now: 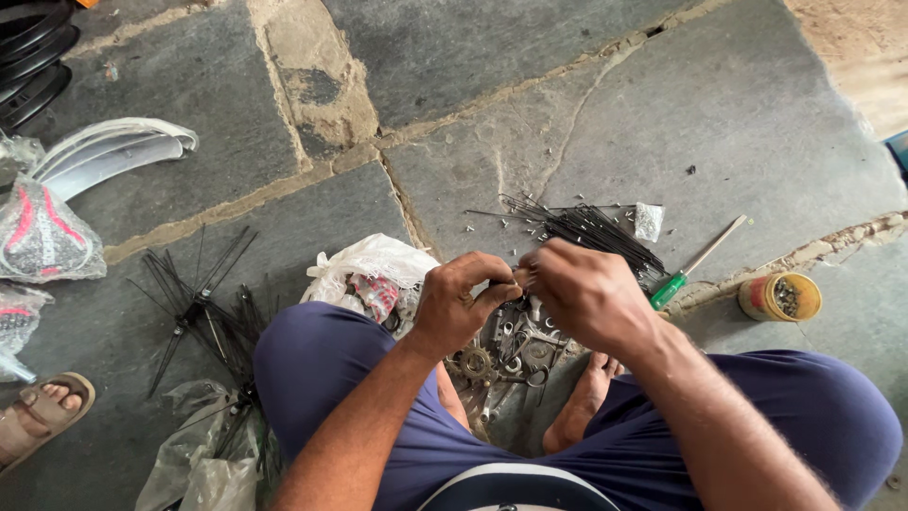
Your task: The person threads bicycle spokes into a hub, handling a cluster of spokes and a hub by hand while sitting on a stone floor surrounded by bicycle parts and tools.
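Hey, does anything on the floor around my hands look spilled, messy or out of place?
Small silvery bits lie scattered loose on the stone floor beside the bundle of thin dark spokes, whose ends splay out unevenly. A green-handled screwdriver lies at a slant nearby. Nothing looks broken.

Bare forearms and feet, navy-blue trousers, perhaps a grey-and-white striped shirt hem.

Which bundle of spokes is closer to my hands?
The loose spoke bundle just beyond the right hand, beside the green-handled screwdriver; the other bundle lies left of your knee.
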